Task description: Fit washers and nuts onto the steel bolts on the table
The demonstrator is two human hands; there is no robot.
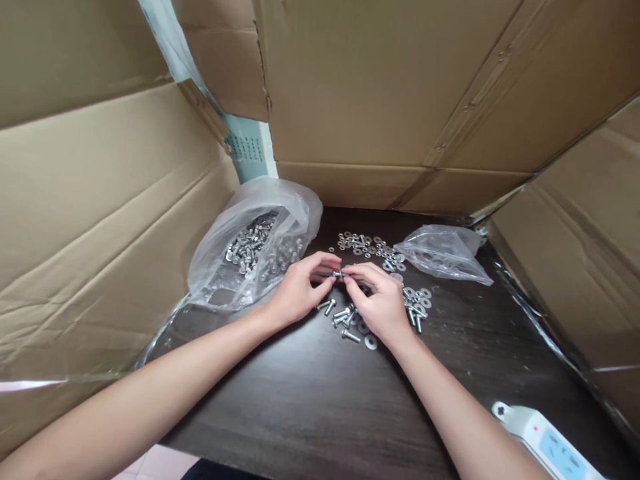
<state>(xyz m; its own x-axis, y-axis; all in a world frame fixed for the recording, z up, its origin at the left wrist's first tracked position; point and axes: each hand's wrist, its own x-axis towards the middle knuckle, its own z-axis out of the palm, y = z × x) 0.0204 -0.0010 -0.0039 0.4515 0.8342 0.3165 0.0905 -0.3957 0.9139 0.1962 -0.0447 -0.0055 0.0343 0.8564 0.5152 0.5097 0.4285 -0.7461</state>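
Note:
Fingertips of both hands meet over the middle of the table. My left hand (303, 287) is closed in a pinch on a small silver bolt (337, 274). From the other side, my right hand (377, 300) pinches what looks like a thin washer at the bolt's end; the fingers partly hide it. Loose bolts (351, 336) and flat washers (371, 342) lie below and between the hands. Another cluster of washers (425, 293) and bolts sits just right of my right hand. Behind the hands, small nuts and washers (357, 243) are scattered.
A clear plastic bag (220, 247) full of bolts stands open at the left. Another plastic bag (445, 250) lies crumpled at the back right. Cardboard walls (375, 87) surround the dark table (300, 400). A white power strip (545, 437) is at the front right.

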